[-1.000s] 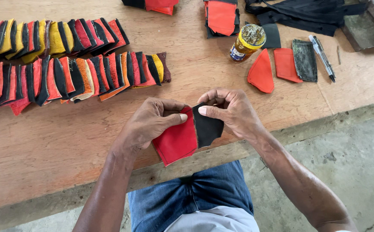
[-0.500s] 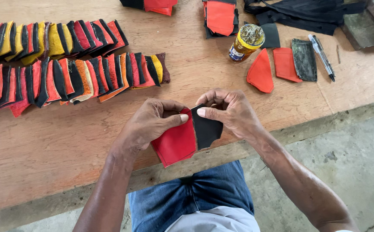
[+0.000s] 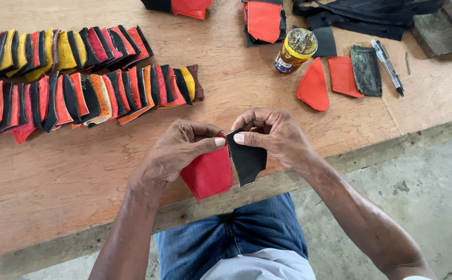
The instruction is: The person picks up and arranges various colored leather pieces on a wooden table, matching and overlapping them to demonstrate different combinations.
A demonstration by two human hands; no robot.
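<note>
My left hand pinches a red fabric piece at its top edge. My right hand pinches a black piece that overlaps the red one along a shared edge. Both thumbs meet at the join, over the near edge of the wooden table. The two pieces hang down toward my lap.
Two overlapping rows of joined red, black, orange and yellow pieces lie at the left. A small jar with a yellow lid, loose red pieces, a dark piece and a pen sit to the right. Stacks of fabric line the far edge.
The hands hold nearly the same pose; the pieces have shifted only slightly between the fingers.
</note>
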